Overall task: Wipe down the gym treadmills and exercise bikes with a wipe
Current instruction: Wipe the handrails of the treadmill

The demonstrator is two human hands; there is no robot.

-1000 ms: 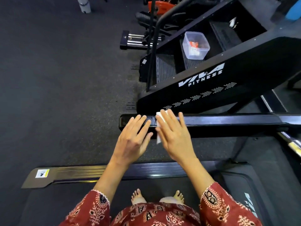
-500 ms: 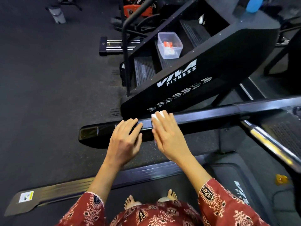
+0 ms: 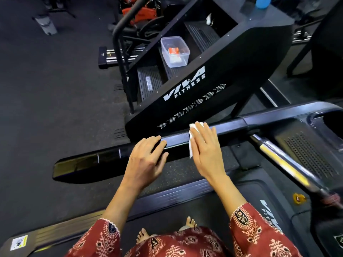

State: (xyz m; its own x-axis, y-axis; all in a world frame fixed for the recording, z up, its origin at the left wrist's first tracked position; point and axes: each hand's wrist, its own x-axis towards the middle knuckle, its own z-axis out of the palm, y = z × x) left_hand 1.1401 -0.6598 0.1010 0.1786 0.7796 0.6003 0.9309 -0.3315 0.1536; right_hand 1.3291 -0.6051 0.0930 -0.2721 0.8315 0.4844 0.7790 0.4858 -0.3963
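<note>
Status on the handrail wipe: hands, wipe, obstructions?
Right hand flat, pressing wipe on treadmill handrail. Left hand open, resting on handrail. Handrail ahead unobstructed.

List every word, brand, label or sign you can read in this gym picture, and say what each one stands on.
"VIVA FITNESS": on the black stair machine side panel.
"VIVA", second word partly hidden by the sleeve: on the treadmill deck.
Sticker on the treadmill side rail: too small to read.
Label on the grey step: too blurred.
Packet in the clear tub: unreadable.
</note>
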